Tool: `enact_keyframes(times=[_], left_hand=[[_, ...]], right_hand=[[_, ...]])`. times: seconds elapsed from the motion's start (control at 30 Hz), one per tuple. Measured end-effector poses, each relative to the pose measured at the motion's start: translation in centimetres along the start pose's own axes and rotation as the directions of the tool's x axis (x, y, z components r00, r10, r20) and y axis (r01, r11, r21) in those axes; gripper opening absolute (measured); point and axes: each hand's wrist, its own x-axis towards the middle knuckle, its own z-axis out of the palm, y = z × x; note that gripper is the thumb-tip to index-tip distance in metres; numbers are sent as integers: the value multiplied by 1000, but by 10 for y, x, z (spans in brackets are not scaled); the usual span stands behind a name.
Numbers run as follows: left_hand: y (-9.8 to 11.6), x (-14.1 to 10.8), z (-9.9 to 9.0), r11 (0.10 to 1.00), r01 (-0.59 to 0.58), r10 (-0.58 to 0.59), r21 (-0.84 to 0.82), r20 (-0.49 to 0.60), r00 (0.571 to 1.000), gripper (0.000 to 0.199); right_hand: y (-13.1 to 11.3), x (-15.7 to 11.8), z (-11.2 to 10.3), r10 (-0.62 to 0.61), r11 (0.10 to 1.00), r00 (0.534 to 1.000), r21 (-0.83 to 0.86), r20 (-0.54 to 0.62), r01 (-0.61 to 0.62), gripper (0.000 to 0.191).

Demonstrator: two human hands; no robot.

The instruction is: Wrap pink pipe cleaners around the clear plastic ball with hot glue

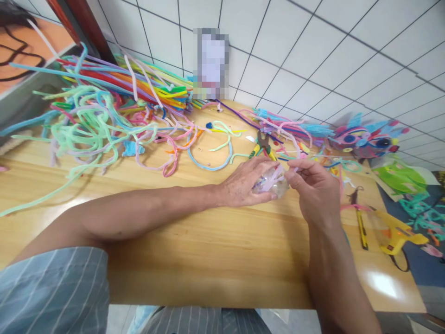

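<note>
My left hand point(243, 183) is wrapped round a clear, rounded plastic object point(280, 186) above the middle of the wooden table. A pale purple fuzzy strip point(272, 180) crosses the face of this object. Close by on the right, my right hand point(313, 185) pinches a pale purple fuzzy stem point(296, 150) between thumb and fingers, and the stem rises in a curve above the fingertips. Whether strip and stem are one piece cannot be made out.
Pliers point(263, 146) lie just beyond my hands. Bundled and tangled fuzzy stems point(90, 120) cover the back left. At right are a yellow cutter point(361, 229), a yellow glue gun point(399, 232) and colourful fuzzy figures point(365, 139). A tiled wall point(295, 51) stands behind.
</note>
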Motion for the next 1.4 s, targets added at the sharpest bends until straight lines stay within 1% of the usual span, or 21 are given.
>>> enact_keyframes(times=[0.07, 0.23, 0.33, 0.4, 0.53, 0.7, 0.87, 1.03, 1.27, 1.4], left_hand=[[1, 0, -1, 1000, 3, -3, -17, 8, 1000, 76], [1, 0, -4, 1000, -28, 29, -12, 32, 999, 68], [0, 0, -4, 999, -54, 54, -7, 30, 998, 66], [0, 0, -4, 999, -51, 52, -16, 31, 998, 66], [3, 1, -6, 997, -3, 8, -71, 71, 997, 67], [12, 4, -15, 983, 86, -67, -162, 115, 991, 48], [16, 7, -18, 952, 160, -135, -261, 109, 985, 43], [19, 11, -18, 912, 245, -217, -329, 121, 969, 42], [24, 16, -21, 885, 295, -266, -361, 128, 955, 35], [26, 18, -21, 857, 330, -300, -395, 137, 944, 33]], right_hand=[[0, 1, -1, 2, 1000, 1000, -6, 7, -2, 23], [-1, 3, -2, 16, 1000, 999, -7, 39, -16, 23], [-2, 6, -2, 25, 1000, 999, -8, 44, -24, 22], [-3, 7, -2, 30, 1000, 998, -9, 47, -30, 22], [-3, 8, -4, 39, 999, 997, -12, 69, -38, 23], [-2, 8, -6, 45, 999, 993, -24, 111, -43, 25], [-4, 8, -6, 66, 998, 991, 12, 115, -68, 25], [-5, 7, -7, 81, 996, 987, 12, 137, -83, 21], [-4, 7, -7, 67, 997, 985, 19, 157, -70, 19], [-4, 6, -6, 73, 996, 985, 31, 157, -79, 23]])
